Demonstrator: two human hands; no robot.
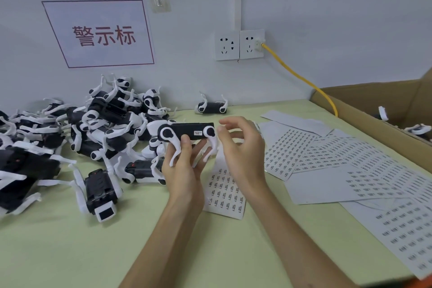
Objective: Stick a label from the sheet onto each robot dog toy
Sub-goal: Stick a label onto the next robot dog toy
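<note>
A small factory or packing workstation, seen from above a pale green worktable (70,252) pushed against a plain white wall. A large heap of identical black-and-white robot dog toys (93,128) covers the table's left side, the sort of batch seen on an assembly line. Many sheets of small printed barcode labels (350,163) are spread over the right side. An open cardboard carton (364,110) at the right edge holds more toys. On the wall hang a red-bordered paper sign (100,33) with red Chinese characters, a double power socket (239,45) with a yellow cable (301,78) plugged in, and a clear adhesive hook (159,0).
</note>
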